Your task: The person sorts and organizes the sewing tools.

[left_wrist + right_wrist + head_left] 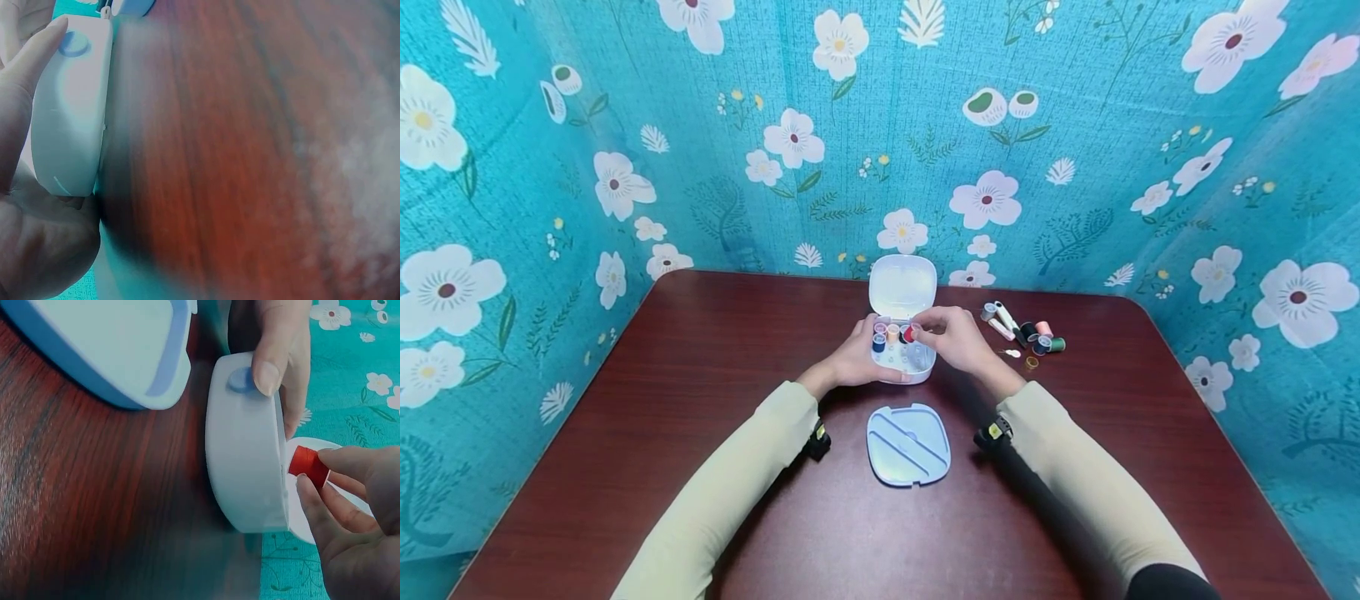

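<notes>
A white sewing box point(914, 377) stands on the table with its lid point(902, 285) raised at the back. My left hand point(852, 358) grips the box from the left, its thumb along the front wall by a round blue button point(241, 381). Over the open box, my right hand point(961, 340) pinches a red thread spool point(308, 467) between thumb and fingers. Several spools stand along the back and left of the box, among them a peach spool point(892, 333) and a dark blue spool point(878, 343). Pegs show on the box floor in front of them.
A light blue tray point(908, 467) with diagonal ridges lies in front of the box. To the right are several loose spools, including a green spool point(1057, 344), beside slim white and pink items and a gold ring-like piece point(1032, 363). A flowered curtain point(865, 167) hangs behind the table.
</notes>
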Available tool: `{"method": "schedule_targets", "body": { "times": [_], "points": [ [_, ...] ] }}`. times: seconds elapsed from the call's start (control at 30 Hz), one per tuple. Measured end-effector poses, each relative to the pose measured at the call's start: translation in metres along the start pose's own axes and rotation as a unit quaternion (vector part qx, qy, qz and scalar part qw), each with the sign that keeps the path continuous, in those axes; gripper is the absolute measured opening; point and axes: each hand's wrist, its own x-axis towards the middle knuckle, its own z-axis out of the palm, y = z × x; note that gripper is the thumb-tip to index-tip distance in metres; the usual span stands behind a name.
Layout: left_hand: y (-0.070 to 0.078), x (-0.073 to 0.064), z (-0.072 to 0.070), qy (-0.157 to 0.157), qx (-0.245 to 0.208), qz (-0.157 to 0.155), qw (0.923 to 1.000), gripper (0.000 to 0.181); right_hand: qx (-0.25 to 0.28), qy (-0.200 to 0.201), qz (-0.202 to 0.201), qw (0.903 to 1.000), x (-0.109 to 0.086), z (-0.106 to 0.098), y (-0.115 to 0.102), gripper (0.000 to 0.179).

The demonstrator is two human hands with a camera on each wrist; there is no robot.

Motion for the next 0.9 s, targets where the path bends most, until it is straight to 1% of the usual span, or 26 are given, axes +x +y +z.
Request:
{"method": "schedule_targets", "body": {
  "times": [0.17,0.43,0.67,0.9],
  "points": [
    [0.000,0.000,0.000,0.000,0.002,0.002,1.0000,0.116,-0.016,0.001,-0.006,0.9999,0.002,0.007,-0.003,0.018],
    [0.001,-0.001,0.000,-0.008,0.000,-0.002,1.0000,0.113,-0.059,-0.014,-0.035,0.9975,0.002,0.018,-0.005,0.017],
    [0.001,-0.001,-0.001,-0.010,0.001,-0.003,0.9999,0.113,-0.098,-0.019,-0.061,0.9931,0.004,0.025,-0.006,0.015],
    [0.002,-0.002,-0.001,-0.010,-0.007,-0.001,0.9999,0.111,-0.115,-0.030,-0.062,0.9910,0.008,0.029,-0.005,0.017]
  ]
}}
